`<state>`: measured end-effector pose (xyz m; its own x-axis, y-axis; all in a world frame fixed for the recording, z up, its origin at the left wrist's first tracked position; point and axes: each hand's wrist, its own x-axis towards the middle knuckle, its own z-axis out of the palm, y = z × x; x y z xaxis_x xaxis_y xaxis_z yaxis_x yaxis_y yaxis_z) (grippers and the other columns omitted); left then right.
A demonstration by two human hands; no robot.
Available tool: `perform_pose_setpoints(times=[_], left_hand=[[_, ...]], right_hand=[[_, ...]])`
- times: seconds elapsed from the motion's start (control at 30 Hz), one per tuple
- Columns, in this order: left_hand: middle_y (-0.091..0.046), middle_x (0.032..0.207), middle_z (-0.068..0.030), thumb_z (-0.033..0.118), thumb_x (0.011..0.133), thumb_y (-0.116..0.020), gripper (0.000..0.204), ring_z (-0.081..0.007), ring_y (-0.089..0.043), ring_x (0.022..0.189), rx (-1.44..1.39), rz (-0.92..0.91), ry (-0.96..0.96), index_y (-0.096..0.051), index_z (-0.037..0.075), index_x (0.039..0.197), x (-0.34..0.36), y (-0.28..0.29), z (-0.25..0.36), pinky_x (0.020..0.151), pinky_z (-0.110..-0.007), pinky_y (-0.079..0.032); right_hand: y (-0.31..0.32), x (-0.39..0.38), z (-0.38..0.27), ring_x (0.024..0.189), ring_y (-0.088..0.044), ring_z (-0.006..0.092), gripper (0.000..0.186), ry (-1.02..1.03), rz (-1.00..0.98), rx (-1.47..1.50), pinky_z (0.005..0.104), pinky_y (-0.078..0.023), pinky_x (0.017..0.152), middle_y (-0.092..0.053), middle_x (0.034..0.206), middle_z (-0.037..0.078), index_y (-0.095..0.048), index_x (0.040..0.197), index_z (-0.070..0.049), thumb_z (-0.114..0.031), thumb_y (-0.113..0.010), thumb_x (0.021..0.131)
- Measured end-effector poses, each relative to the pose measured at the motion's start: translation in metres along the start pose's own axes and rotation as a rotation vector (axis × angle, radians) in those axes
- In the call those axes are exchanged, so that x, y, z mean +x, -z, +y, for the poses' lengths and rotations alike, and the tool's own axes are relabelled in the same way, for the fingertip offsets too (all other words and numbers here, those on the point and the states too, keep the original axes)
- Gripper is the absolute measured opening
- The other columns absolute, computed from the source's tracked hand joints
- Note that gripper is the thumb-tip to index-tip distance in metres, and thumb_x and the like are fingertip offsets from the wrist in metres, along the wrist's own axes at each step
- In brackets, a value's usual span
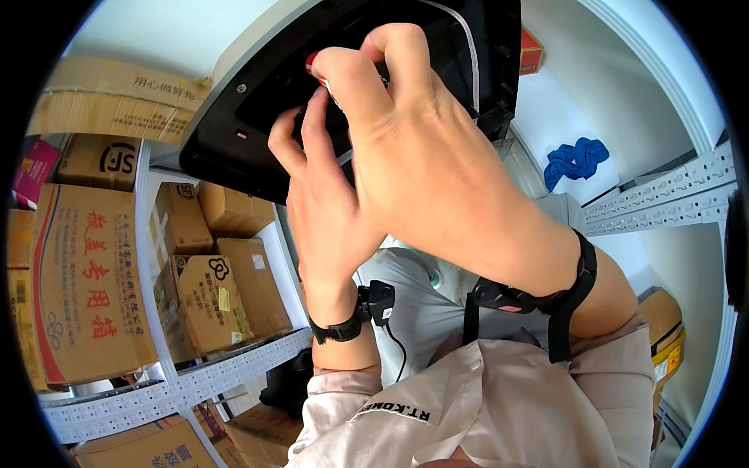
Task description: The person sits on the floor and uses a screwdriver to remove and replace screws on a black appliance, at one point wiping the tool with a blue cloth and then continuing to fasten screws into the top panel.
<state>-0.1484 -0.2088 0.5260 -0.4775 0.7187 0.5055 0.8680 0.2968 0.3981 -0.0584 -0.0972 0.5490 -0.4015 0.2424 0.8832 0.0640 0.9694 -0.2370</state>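
A large black plastic housing (226,140) with a pale outer rim is tilted up in front of me at the top. My right hand (421,148) reaches over my left at its inner side, with bent fingers closed round something small. Only a red and white bit (314,64) of that shows beside the index finger. My left hand (328,203) lies under the right, its fingers curled in against the housing; whatever is between them is hidden. A flat grey ribbon cable (473,58) runs down the housing to the right of my hands.
Cardboard boxes (94,273) fill white metal shelving (187,382) on the left. A crumpled blue cloth (576,160) lies on a white surface at right, near a perforated metal rail (663,195). Black straps with small devices (381,304) circle my wrists, and a thin cable hangs from the left one.
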Motion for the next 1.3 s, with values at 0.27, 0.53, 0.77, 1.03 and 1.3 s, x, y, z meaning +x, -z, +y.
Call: perform_pose_setpoints(times=[0.27, 0.53, 0.77, 1.03, 1.3], left_hand=[[-0.036, 0.140, -0.0226, 0.034, 0.068, -0.083, 0.092, -0.0444, -0.065, 0.093, -0.066, 0.062, -0.011, -0.039, 0.011, 0.145, 0.000, 0.003, 0.011, 0.075, -0.048, -0.056], [-0.034, 0.144, -0.0248, 0.032, 0.074, -0.080, 0.084, -0.0450, -0.065, 0.094, 0.011, 0.055, -0.041, -0.040, 0.009, 0.144, -0.001, 0.002, 0.003, 0.078, -0.048, -0.056], [-0.036, 0.142, -0.0238, 0.036, 0.068, -0.084, 0.091, -0.0443, -0.065, 0.098, -0.074, 0.074, -0.027, -0.040, 0.011, 0.144, -0.001, 0.003, 0.013, 0.079, -0.048, -0.056], [-0.039, 0.139, -0.0232, 0.032, 0.072, -0.081, 0.083, -0.0434, -0.065, 0.096, -0.085, 0.107, 0.000, -0.043, 0.010, 0.142, 0.000, 0.000, 0.011, 0.078, -0.047, -0.056], [-0.039, 0.138, -0.0226, 0.035, 0.069, -0.083, 0.086, -0.0433, -0.065, 0.096, -0.050, 0.136, -0.049, -0.044, 0.011, 0.142, -0.001, 0.001, 0.010, 0.077, -0.046, -0.056]], right_hand=[[0.006, 0.003, 0.003, 0.053, -0.067, 0.0238, 0.033, -0.117, -0.110, -0.109, 0.0298, -0.053, 0.042, -0.060, 0.066, 0.017, -0.055, 0.095, -0.001, -0.030, -0.068, 0.088], [0.024, 0.008, -0.009, 0.075, -0.064, 0.0346, 0.033, -0.174, -0.231, 0.176, 0.0382, -0.055, 0.066, -0.053, 0.090, 0.023, -0.045, 0.115, 0.006, -0.012, -0.061, 0.092], [0.024, 0.009, -0.002, 0.060, -0.068, 0.0319, 0.028, -0.210, -0.276, -0.041, 0.0343, -0.055, 0.049, -0.059, 0.082, 0.021, -0.052, 0.100, 0.002, -0.023, -0.063, 0.091], [0.016, 0.006, 0.002, 0.066, -0.067, 0.0373, 0.022, -0.088, -0.160, 0.056, 0.0369, -0.057, 0.056, -0.053, 0.098, 0.026, -0.047, 0.108, 0.003, -0.016, -0.053, 0.098], [0.034, 0.031, -0.007, 0.062, -0.068, 0.0304, 0.024, -0.344, -0.495, -0.071, 0.0344, -0.054, 0.050, -0.063, 0.077, 0.017, -0.051, 0.100, 0.000, -0.023, -0.055, 0.099]])
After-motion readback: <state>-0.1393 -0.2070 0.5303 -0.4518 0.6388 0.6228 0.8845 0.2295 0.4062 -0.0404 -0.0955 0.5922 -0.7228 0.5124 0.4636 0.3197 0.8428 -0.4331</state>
